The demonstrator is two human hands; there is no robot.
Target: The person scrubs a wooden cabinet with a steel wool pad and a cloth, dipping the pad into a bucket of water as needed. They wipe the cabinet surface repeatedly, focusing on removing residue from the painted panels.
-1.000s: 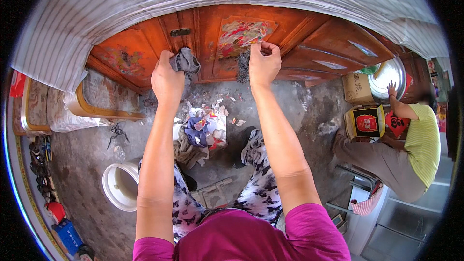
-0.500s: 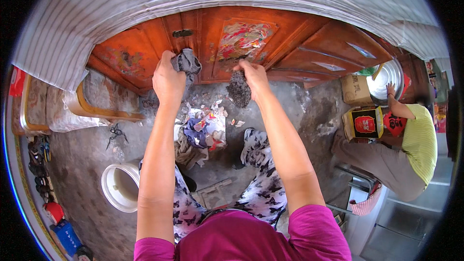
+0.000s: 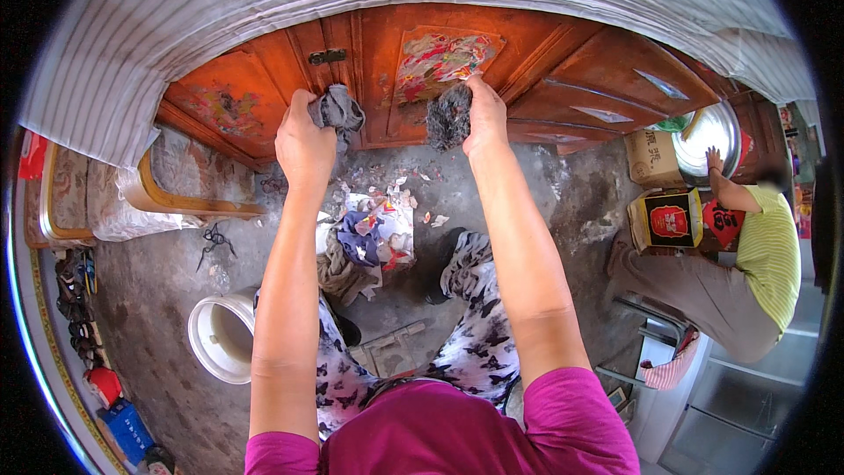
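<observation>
Steel-wool pad (image 3: 448, 116), dark and fuzzy, hangs with its long axis running up and down against the orange wooden door (image 3: 563, 62), just below the door's torn colourful paper picture (image 3: 442, 57). The right hand (image 3: 483, 114) pinches it, fingers pressed together round its upper edge. The left hand (image 3: 303, 142) clenches a grey rag (image 3: 338, 110) bunched against the door, under the metal latch (image 3: 327, 56). Paper scraps (image 3: 378, 224) litter the floor below the door. Farther from the door, a white bucket (image 3: 220, 334) stands upright; its contents cannot be made out.
</observation>
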